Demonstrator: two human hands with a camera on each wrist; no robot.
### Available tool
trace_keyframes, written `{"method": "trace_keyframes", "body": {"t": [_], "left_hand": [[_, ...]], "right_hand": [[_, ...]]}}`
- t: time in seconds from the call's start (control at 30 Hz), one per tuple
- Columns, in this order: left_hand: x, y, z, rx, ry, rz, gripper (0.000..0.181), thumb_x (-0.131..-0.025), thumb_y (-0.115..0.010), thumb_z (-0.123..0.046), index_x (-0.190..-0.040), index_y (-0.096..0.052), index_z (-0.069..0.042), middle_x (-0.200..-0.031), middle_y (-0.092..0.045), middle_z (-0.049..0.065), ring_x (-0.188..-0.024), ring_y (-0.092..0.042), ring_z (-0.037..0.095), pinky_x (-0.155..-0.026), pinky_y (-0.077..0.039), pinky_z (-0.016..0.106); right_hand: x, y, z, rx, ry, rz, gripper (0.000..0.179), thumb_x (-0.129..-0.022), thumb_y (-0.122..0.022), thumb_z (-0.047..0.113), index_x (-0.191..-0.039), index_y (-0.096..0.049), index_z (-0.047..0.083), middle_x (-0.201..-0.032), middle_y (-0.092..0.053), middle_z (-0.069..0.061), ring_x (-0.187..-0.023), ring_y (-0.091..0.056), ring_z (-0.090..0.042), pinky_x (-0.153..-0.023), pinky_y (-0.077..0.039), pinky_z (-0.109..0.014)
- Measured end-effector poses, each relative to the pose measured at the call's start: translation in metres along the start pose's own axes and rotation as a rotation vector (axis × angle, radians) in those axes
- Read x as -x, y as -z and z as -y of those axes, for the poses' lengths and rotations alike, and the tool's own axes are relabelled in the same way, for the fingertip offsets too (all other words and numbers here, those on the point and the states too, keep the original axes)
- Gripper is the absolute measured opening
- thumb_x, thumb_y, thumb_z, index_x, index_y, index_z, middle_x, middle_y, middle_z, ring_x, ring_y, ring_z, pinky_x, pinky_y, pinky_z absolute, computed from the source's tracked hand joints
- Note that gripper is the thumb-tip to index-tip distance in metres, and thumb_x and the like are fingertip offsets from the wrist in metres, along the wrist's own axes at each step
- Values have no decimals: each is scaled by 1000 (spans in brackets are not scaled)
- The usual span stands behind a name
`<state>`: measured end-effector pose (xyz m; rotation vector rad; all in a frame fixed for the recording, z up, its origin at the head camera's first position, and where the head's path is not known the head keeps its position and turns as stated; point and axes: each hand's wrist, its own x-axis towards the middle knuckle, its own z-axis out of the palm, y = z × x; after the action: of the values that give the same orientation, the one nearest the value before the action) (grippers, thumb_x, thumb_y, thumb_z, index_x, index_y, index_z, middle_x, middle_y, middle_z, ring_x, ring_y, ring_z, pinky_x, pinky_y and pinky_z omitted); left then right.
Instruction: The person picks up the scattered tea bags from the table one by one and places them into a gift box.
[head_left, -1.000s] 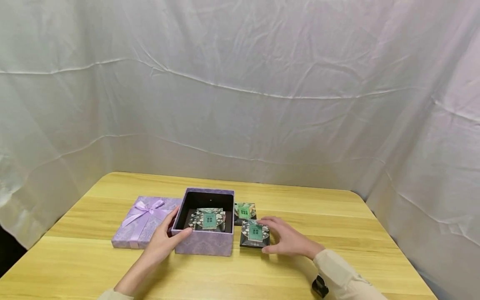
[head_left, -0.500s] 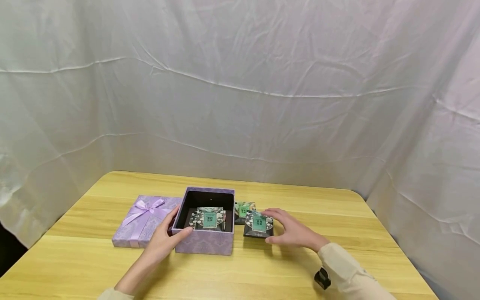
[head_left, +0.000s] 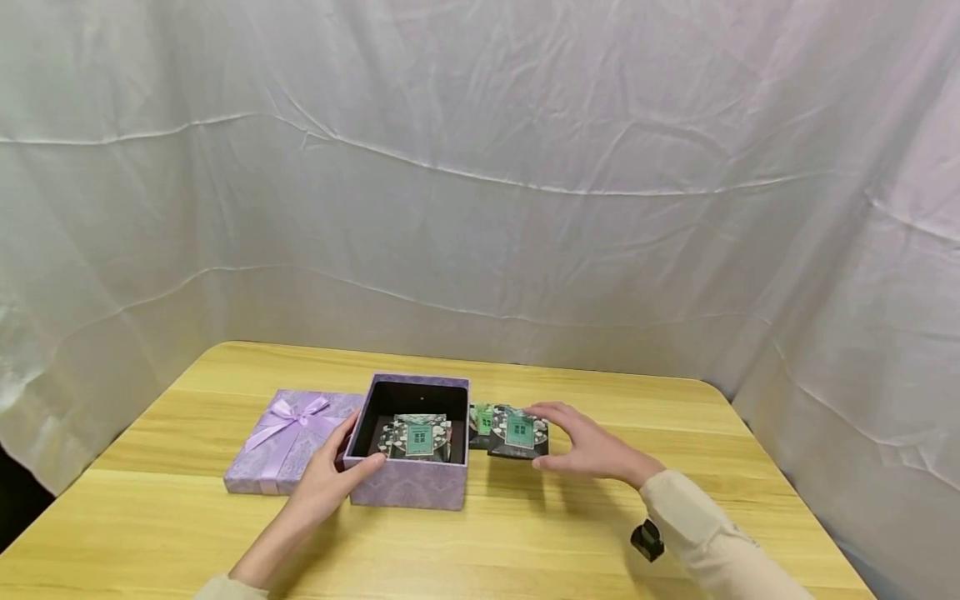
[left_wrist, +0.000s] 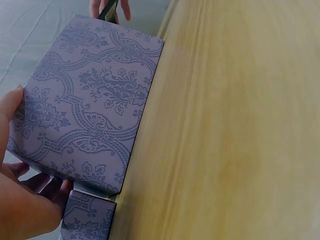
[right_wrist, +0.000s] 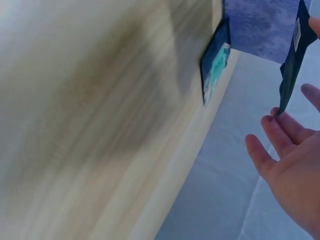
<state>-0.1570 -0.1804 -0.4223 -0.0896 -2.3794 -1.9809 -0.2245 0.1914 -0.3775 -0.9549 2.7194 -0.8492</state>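
Observation:
The front left corner of an uncovered purple gift box [head_left: 408, 486] is gripped by my left hand [head_left: 322, 483], thumb on the front and fingers along the side. Inside lie floral sachets [head_left: 417, 439], the top one with a teal label. To the right of the box, my right hand [head_left: 592, 447] pinches a dark floral sachet [head_left: 517, 433] by its edges, also with a teal label. In the right wrist view this sachet [right_wrist: 291, 65] hangs above the table. A green-labelled sachet [head_left: 480, 423] lies beside the box, partly hidden behind the held one.
The purple lid [head_left: 255, 462] with its ribbon bow lies on the wooden table [head_left: 420, 558], left of the box. Behind the table hangs a pale curtain [head_left: 480, 250]. A small black device [head_left: 647, 540] is at the right wrist.
My right hand has lifted the teal-labelled sachet off the table and moved it back and slightly right, now overlapping the green-labelled one. The left hand and box stay put.

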Motion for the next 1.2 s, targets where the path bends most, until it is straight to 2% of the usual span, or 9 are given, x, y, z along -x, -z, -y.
{"method": "trace_keyframes", "body": {"t": [0.27, 0.63, 0.87, 1.2], "left_hand": [[-1, -2, 0, 7, 4, 10, 79, -89, -70, -18, -153, -24, -7, -149, -33, 25, -116, -50, 36, -85, -45, 23], [-3, -4, 1, 14, 2, 13, 80, -89, -70, -16, -153, -25, -6, -148, -34, 25, -116, -49, 38, -85, -46, 23], [0, -2, 1, -2, -6, 5, 78, -89, -69, -17, -153, -25, -7, -146, -37, 25, -111, -52, 32, -83, -47, 23], [1, -3, 0, -11, 4, 5, 80, -89, -70, -18, -153, -24, -7, -148, -35, 25, -117, -49, 36, -86, -45, 23]], "right_hand": [[-3, 13, 7, 6, 15, -10, 72, -84, -73, 32, -147, -42, 15, -151, -33, -15, -135, -31, -39, -99, -28, -68], [-11, 22, 20, 33, 22, 15, 71, -86, -71, 37, -147, -42, 15, -151, -35, -12, -136, -31, -36, -102, -28, -64], [-36, 22, 34, 69, 53, 51, 73, -86, -69, 42, -148, -41, 15, -151, -35, -8, -137, -32, -31, -105, -28, -59], [-67, 19, 59, 175, 77, 148, 72, -87, -63, 51, -148, -40, 20, -151, -36, -4, -136, -33, -26, -105, -31, -53]]}}
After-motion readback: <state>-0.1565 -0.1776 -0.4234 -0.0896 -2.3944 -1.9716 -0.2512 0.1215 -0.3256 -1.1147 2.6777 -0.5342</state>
